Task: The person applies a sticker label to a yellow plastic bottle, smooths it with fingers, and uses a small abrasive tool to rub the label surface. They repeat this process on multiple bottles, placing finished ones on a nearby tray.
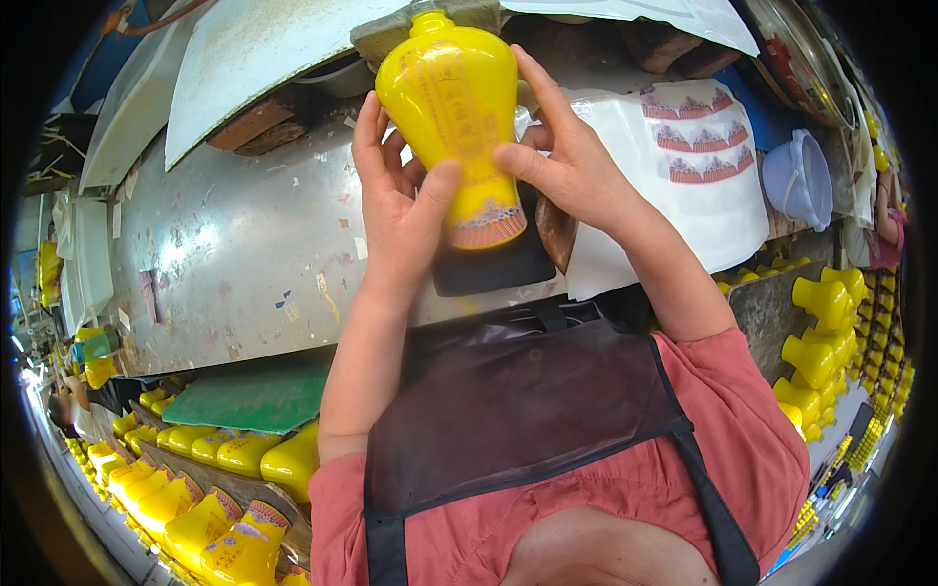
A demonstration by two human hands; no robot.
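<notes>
Between both hands I hold a glossy yellow vase (459, 107), slightly tilted, its narrow neck away from me. Faint dark characters run down its front, and a patterned pink and blue band circles its foot. My left hand (403, 186) grips the vase's left side, thumb on the lower front. On the other side my right hand (567, 146) has its thumb against the front and its fingers around the right shoulder. Beneath the vase's foot a dark block (489, 272) lies at the table edge.
A metal table (234, 234) spreads ahead. On its right lie a white sheet (625, 244) and patterned decal strips (696, 137), near a pale blue bucket (797, 178). Yellow vases (234, 542) line a rack at lower left, beside a green board (249, 398); more vases (826, 303) stand right.
</notes>
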